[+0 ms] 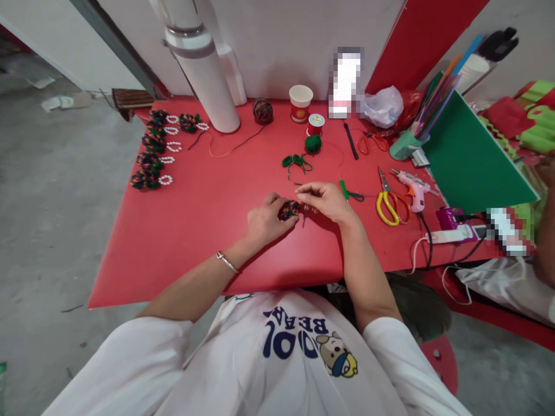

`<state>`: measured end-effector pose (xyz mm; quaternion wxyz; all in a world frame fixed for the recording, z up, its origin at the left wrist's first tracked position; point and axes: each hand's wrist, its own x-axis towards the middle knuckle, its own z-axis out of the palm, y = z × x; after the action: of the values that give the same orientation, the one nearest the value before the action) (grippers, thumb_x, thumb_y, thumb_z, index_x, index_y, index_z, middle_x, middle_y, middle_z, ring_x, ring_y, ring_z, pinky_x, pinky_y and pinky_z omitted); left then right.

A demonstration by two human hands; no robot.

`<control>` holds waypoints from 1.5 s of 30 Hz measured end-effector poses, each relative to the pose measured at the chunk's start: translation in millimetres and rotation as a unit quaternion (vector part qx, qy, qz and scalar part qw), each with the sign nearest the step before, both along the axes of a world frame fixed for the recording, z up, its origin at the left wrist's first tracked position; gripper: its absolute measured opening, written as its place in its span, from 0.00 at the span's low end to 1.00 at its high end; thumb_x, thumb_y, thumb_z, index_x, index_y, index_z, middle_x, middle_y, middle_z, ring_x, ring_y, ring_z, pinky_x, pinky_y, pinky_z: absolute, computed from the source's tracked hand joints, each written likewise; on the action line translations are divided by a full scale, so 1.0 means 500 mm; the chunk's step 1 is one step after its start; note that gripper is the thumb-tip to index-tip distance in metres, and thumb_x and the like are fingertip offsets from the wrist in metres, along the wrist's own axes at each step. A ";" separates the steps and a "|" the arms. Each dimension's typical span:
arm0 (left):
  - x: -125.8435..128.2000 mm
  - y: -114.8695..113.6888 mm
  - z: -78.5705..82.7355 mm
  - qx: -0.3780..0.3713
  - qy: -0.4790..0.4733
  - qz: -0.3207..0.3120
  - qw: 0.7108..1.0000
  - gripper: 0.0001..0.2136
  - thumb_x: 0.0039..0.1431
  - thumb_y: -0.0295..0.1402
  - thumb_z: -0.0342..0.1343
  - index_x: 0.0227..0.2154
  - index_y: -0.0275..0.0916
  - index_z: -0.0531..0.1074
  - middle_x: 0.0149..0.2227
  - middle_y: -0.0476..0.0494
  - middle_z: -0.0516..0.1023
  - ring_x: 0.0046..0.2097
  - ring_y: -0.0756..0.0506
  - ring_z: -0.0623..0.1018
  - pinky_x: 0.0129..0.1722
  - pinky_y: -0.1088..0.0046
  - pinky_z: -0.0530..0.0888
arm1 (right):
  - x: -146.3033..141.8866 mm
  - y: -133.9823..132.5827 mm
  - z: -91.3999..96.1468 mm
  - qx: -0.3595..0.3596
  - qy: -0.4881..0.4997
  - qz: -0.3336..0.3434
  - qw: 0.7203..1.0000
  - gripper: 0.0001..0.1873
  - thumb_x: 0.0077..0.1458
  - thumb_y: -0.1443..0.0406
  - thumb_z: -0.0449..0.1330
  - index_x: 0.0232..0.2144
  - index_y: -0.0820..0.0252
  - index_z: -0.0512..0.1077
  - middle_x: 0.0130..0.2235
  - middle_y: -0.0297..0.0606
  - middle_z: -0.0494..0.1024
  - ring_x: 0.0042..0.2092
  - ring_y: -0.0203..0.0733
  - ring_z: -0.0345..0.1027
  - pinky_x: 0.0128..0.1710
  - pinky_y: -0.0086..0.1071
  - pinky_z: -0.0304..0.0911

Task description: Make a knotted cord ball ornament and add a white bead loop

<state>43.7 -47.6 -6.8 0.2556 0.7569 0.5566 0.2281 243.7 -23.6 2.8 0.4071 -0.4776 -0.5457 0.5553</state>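
My left hand (267, 222), a bracelet on its wrist, is closed around a small multicoloured crocheted yarn piece (288, 210), low over the front of the red table. Close beside it on the right, my right hand (323, 199) has its thumb and fingers pinched together. What sits in that pinch is too small to make out; a dark strand dangles just below. Beyond the hands lie green yarn bows (296, 162) with loose tails and a small green yarn ball (313, 144). A green-handled tool (343, 189) rests right of my right hand.
Several finished yarn pieces with white bead loops (147, 156) line the table's left side. Toward the back stand a white flask (208, 86), a variegated yarn ball (262, 111), a paper cup (300, 104) and a thread spool (316, 124). Yellow-handled scissors (387, 207) and a pink glue gun (416, 189) lie right.
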 end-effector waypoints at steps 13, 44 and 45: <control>-0.027 0.030 -0.010 0.012 0.012 0.041 0.999 0.18 0.55 0.34 0.63 0.49 0.43 0.78 0.48 0.40 0.78 0.47 0.38 0.78 0.44 0.64 0.75 | 0.015 0.005 -0.009 0.021 -0.147 0.021 0.989 0.09 0.57 0.63 0.65 0.37 0.60 0.83 0.30 0.37 0.82 0.32 0.37 0.74 0.35 0.31 0.67; -0.038 0.064 -0.066 -0.037 -0.362 0.151 0.919 0.17 0.42 0.30 0.70 0.36 0.41 0.72 0.33 0.49 0.78 0.34 0.48 0.76 0.35 0.72 0.73 | 0.000 -0.001 -0.011 0.056 -0.250 0.096 0.962 0.10 0.59 0.65 0.63 0.36 0.56 0.85 0.33 0.36 0.85 0.36 0.39 0.76 0.37 0.30 0.64; -0.037 0.065 -0.066 -0.034 -0.360 0.152 0.920 0.17 0.42 0.30 0.70 0.36 0.41 0.72 0.33 0.49 0.78 0.34 0.48 0.76 0.35 0.71 0.73 | 0.000 -0.001 -0.010 0.055 -0.251 0.097 0.962 0.10 0.59 0.65 0.63 0.36 0.56 0.85 0.33 0.36 0.85 0.35 0.39 0.76 0.37 0.30 0.64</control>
<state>25.1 -15.2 -39.6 0.4269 0.5208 0.5424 0.5024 243.7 -24.1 -2.3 0.2271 -0.5236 -0.7038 0.4232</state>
